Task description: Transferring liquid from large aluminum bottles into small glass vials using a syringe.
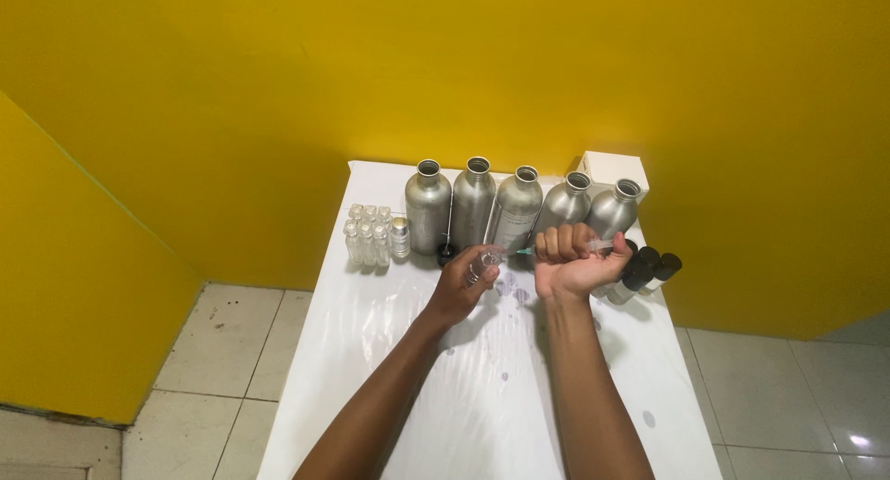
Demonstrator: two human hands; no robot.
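Holding: left hand is pinching a small clear vial above the white table.
Gripping: right hand is fisting a syringe, its tip meeting the vial mouth.
Advising: keeping the vial upright and pressing slowly looks wise.
Standing behind: five aluminium bottles.

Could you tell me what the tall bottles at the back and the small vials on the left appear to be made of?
The tall bottles look like brushed metal, probably aluminium: a dull silver sheen with soft reflections and open necks. The small vials look like clear glass or possibly plastic; they are see-through, and the picture is too small to tell which.
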